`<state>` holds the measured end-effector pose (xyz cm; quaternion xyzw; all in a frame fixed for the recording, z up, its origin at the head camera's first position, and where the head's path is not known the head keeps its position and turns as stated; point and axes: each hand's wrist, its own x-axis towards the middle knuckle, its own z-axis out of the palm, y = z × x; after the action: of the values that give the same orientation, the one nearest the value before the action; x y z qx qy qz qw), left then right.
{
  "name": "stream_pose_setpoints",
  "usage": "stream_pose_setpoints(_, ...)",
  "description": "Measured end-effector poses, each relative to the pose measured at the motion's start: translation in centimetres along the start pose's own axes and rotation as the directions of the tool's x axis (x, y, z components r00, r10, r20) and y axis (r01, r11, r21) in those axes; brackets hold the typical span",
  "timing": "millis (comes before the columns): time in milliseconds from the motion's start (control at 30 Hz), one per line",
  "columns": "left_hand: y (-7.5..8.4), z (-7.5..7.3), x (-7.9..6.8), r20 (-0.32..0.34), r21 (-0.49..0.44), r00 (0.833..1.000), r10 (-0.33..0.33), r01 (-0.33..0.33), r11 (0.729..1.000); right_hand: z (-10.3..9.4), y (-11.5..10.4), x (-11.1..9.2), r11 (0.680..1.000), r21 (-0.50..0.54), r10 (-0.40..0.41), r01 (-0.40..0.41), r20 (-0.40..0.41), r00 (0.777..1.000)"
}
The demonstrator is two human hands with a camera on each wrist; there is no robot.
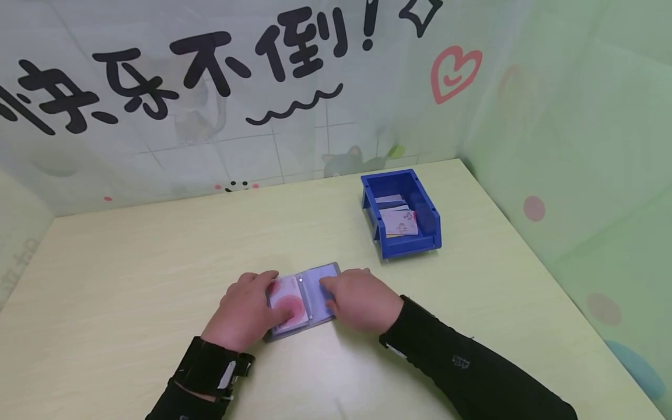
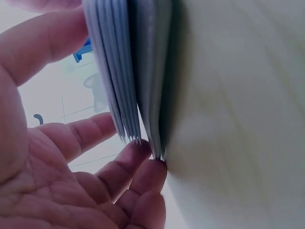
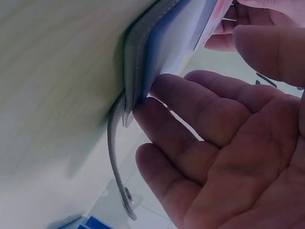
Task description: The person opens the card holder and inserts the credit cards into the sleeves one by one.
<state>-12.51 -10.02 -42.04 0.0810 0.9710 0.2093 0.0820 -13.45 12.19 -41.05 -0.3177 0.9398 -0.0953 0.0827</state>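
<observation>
A small card album [image 1: 321,293] lies spread on the table, with a pink-patterned card [image 1: 286,294] in the clear sleeve on its left side and a plain bluish page on its right. My left hand [image 1: 242,312] holds the left side, thumb over the card, while the fingertips meet the edges of the stacked sleeves [image 2: 112,71] and cover. Over the right page, my right hand [image 1: 364,300] rests its index finger. Its other fingertips touch the cover edge [image 3: 136,67] in the right wrist view, and the thumb stands apart. A grey strap [image 3: 114,157] hangs from that cover.
A blue bin [image 1: 409,248] with several cards [image 1: 400,223] in it stands behind and right of the album. The table [image 1: 157,262] meets a printed wall sheet at the back and a green one [image 1: 577,175] along the right.
</observation>
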Motion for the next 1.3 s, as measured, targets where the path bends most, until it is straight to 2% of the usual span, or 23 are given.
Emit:
stream_pose_setpoints(133,0.0,-0.1,0.0,0.007,-0.073,1.000,-0.002,0.002,0.997,0.1,0.0,0.0,1.000,-0.003,-0.005,0.005,-0.005,1.000)
stream_pose_setpoints(367,-0.1,-0.2,0.3,-0.031,-0.123,0.999,0.008,-0.012,0.992,0.1,0.0,-0.1,1.000,0.003,0.001,-0.001,0.018,1.000)
stream_pose_setpoints(600,0.1,-0.4,0.5,-0.073,-0.225,0.997,-0.006,-0.010,0.974,-0.1,0.0,-0.1,1.000,0.021,-0.002,0.001,0.042,0.999)
stream_pose_setpoints(900,1.1,-0.4,0.2,-0.164,-0.265,0.986,0.025,-0.068,0.962,-0.1,0.0,-0.1,1.000,0.019,-0.016,0.015,0.039,0.999)
stream_pose_setpoints(1300,2.4,0.1,-0.2,-0.235,-0.323,0.964,0.121,-0.195,0.926,0.3,0.0,-0.2,0.999,-0.002,-0.039,0.039,-0.008,0.999)
